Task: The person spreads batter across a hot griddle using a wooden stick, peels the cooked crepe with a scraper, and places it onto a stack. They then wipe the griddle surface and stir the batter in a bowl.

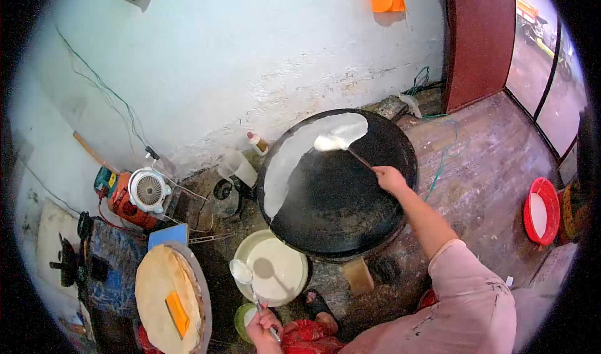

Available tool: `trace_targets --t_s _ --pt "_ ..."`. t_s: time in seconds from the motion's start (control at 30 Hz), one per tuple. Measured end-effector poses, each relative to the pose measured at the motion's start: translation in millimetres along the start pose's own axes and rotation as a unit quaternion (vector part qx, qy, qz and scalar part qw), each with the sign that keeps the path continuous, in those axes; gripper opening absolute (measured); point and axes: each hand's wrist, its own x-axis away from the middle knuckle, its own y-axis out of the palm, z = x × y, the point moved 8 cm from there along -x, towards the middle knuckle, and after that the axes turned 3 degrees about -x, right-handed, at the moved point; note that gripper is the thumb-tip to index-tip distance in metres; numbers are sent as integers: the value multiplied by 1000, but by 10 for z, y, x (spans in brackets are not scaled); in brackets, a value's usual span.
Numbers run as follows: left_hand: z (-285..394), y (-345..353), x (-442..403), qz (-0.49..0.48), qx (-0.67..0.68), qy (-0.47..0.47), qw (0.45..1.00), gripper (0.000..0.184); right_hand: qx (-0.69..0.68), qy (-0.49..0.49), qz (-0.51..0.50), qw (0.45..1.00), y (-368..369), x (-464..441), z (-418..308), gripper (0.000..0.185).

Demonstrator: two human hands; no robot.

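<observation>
My right hand (pixel 391 180) grips the thin handle of a spreader (pixel 360 158) above a large round black griddle (pixel 341 197). Thick white batter covers the spreader's far end. Behind it, a pale curved band of batter (pixel 289 156) runs along the griddle's left and far side. Lower down, my left hand (pixel 267 324) is closed around the handle of a metal ladle (pixel 240 270). The ladle's head hangs over the left side of a white basin (pixel 305 272) of batter and has white batter on it.
A stack of thin round flatbreads (pixel 156 279) with an orange piece (pixel 178 314) on top stands left. Near the griddle are a blower (pixel 148 190), a plastic jug (pixel 238 167) and a bottle (pixel 256 142). A green bowl (pixel 241 322) sits by my left hand; a red basin (pixel 553 213) lies far right.
</observation>
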Motion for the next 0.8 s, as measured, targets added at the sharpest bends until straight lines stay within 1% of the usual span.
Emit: trace_targets --t_s 0.03,0.07,0.1,0.13,0.17,0.23,0.27,0.3,0.37,0.4,0.43,0.5,0.53,0.57,0.63,0.67,0.7,0.77,0.8 --pt "21 12 -10 -11 3 0 1000 31 -10 28 -52 998 -37 99 -240 26" --pt "54 -10 -22 -24 -12 6 1000 30 -2 24 -43 999 -84 52 -286 26" --pt "-14 93 51 -23 1 -23 999 31 6 19 -36 999 -95 9 -312 26" --pt "-12 87 46 -27 -12 -20 999 31 11 76 -13 997 -103 -42 -273 26" --pt "-10 67 48 -29 -24 -17 999 32 16 88 -28 996 -66 -68 -275 29" --pt "-49 133 94 -23 -13 -10 1000 32 19 20 -81 996 208 -41 -492 30" --pt "-57 145 119 -17 -5 -6 1000 33 34 40 -80 995 280 32 -470 29" --pt "-51 131 131 -14 -2 -5 1000 33 35 40 -83 995 181 125 -515 29" --pt "-20 96 104 -8 -10 4 1000 32 55 -16 -130 990 80 223 -567 28" --pt "5 64 81 -29 -19 -8 999 32 62 5 -102 993 -4 200 -396 27" --pt "9 68 83 -28 -16 -9 999 32 69 27 -47 996 -224 304 -389 27" --pt "14 75 95 -20 -28 11 999 32 29 90 49 994 -262 251 -70 25" --pt "5 78 88 -25 -18 11 999 32 -19 77 27 996 -37 172 50 25" --pt "8 77 76 -25 -17 13 999 32 12 -8 10 1000 167 162 -71 25" --pt "-27 117 92 -57 -2 -12 998 32 12 4 -60 998 324 390 -437 26" --pt "-63 182 132 -53 1 -11 999 33 23 -1 -90 996 272 478 -623 26" --pt "-57 166 136 -52 3 -10 999 33 24 -1 -92 995 251 437 -645 26" --pt "14 92 95 -40 -54 29 997 33 43 10 -81 996 208 351 -659 27" --pt "0 103 82 -61 -53 12 997 33 20 45 -49 998 227 331 -642 27"
